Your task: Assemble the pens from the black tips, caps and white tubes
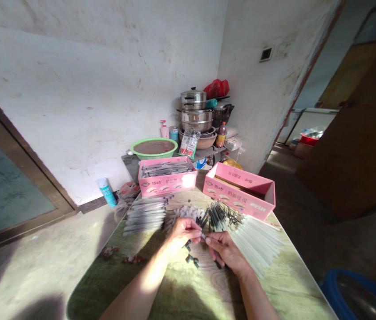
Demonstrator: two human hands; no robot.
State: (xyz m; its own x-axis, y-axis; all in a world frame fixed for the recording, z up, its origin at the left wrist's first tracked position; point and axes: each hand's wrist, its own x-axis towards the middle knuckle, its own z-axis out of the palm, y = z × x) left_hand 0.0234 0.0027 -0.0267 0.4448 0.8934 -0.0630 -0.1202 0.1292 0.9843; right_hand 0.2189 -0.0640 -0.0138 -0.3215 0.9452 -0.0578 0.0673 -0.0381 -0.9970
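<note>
Both hands met over the middle of the tabletop (pixel 274 284). The left hand (pixel 183 230) was closed in a pinch, fingers curled, and the right hand (pixel 225 251) was likewise nearly shut, thumb and forefinger nipping a thin pen part (pixel 204 236) that bridged the gap between them. What exactly each fingertip gripped was too small to tell.

Just beyond the knuckles lay a bundle of black-tipped refills (pixel 219 215), fanned out; to the right a spread of white tubes (pixel 257 244); to the left a row of finished pens (pixel 146 213). A few small black caps (pixel 192 258) lay loose on the tabletop just under the hands. Two pink boxes stood behind: the left box (pixel 167 175) held pens, the right box (pixel 241 189) lay open.

To my eye the joining wanted both pieces kept in line, gripped close to the meeting ends so the thin part would not bow, and pressed straight rather than at a slant. Keeping the work low over the tabletop seemed wise, since a dropped cap would stay near the others.
</note>
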